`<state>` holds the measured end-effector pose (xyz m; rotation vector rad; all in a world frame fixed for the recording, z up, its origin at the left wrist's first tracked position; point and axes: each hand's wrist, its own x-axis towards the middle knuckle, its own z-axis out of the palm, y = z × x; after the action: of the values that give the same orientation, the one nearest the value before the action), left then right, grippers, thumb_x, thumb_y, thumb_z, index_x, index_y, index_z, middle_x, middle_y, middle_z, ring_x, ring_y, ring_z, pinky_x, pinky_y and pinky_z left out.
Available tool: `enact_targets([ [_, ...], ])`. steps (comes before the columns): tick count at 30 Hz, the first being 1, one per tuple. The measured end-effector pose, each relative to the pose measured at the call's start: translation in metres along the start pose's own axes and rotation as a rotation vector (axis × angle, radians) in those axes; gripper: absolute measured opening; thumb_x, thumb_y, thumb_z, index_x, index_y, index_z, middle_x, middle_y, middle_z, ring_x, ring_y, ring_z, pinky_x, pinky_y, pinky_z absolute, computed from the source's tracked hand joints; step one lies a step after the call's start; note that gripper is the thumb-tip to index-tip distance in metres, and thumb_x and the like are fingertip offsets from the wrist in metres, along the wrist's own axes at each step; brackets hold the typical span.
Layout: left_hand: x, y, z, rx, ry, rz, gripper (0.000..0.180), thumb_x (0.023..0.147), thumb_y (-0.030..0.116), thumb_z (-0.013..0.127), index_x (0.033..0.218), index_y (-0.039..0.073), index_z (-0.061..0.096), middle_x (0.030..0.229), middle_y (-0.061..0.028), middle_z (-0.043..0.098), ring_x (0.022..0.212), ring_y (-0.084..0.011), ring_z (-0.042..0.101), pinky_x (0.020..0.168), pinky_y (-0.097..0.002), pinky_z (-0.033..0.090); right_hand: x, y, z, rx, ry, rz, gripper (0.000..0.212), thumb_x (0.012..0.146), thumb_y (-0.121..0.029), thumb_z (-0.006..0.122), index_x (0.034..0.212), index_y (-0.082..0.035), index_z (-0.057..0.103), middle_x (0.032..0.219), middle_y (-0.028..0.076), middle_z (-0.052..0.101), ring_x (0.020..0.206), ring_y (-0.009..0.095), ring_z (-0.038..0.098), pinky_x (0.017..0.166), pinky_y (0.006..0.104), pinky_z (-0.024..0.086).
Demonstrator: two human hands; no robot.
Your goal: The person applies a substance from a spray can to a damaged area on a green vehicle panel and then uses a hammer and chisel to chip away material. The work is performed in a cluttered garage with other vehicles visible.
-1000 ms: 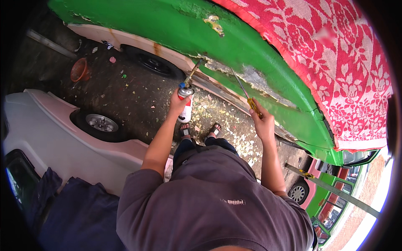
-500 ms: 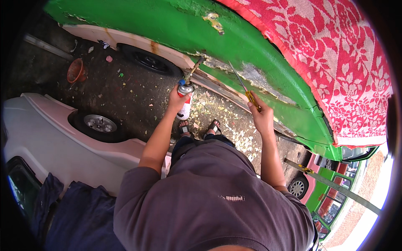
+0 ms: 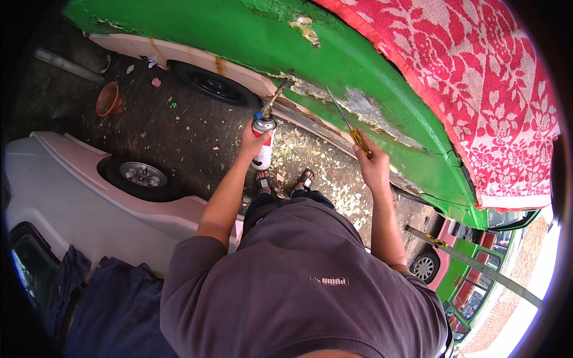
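Observation:
My left hand (image 3: 252,142) is wrapped round a blowtorch (image 3: 264,125) with a gas canister below its blue knob. Its nozzle points up at the lower edge of a green car body panel (image 3: 250,42). My right hand (image 3: 374,164) grips the yellow handle of a screwdriver (image 3: 341,111). The long thin shaft reaches toward a stripped, grey and whitish patch (image 3: 367,110) on the panel; whether the tip touches cannot be made out. No flame is visible at the nozzle.
Paint flakes (image 3: 334,185) litter the ground round my sandalled feet. A pinkish-grey car (image 3: 107,203) stands close on the left, dark cloth (image 3: 119,304) over it. An orange pot (image 3: 108,100) sits farther off. A red floral towel (image 3: 465,89) covers the green car's upper part.
Almost nothing differs. Both hands keep their hold and stay in nearly the same places by the panel.

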<state>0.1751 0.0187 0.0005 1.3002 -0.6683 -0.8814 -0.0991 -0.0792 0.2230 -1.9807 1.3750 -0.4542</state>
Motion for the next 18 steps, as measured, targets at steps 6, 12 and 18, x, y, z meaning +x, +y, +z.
enact_targets([
  [6, 0.003, -0.003, -0.006, 0.033, -0.017, 0.001, 0.042, 0.075, 0.011, 0.074, 0.112, 0.003, 0.057, 0.102, -0.0068, 0.066, 0.092, -0.0158, 0.063, 0.083, -0.0317, 0.049, 0.000, 0.000, 0.001, -0.014, 0.006, -0.007, 0.042, 0.089, -0.018, 0.066, 0.130, -0.013, 0.059, 0.112, 0.016, 0.068, 0.098, 0.014, 0.063, 0.085, 0.0305, 0.048],
  [12, 0.003, -0.007, -0.013, 0.018, 0.049, -0.020, 0.042, 0.075, 0.010, 0.074, 0.112, 0.002, 0.057, 0.101, -0.0076, 0.067, 0.092, -0.0162, 0.063, 0.083, -0.0318, 0.049, -0.002, 0.001, 0.003, -0.016, 0.005, -0.002, 0.041, 0.089, -0.018, 0.066, 0.129, -0.013, 0.059, 0.110, 0.016, 0.069, 0.096, 0.013, 0.062, 0.085, 0.0298, 0.048],
  [18, 0.006, 0.001, -0.007, 0.016, 0.050, -0.016, 0.042, 0.074, 0.011, 0.074, 0.111, 0.002, 0.057, 0.100, -0.0073, 0.067, 0.090, -0.0160, 0.063, 0.083, -0.0318, 0.049, -0.003, -0.001, 0.005, 0.003, -0.001, 0.006, 0.041, 0.089, -0.018, 0.065, 0.129, -0.013, 0.059, 0.109, 0.016, 0.069, 0.095, 0.013, 0.062, 0.084, 0.0297, 0.048],
])
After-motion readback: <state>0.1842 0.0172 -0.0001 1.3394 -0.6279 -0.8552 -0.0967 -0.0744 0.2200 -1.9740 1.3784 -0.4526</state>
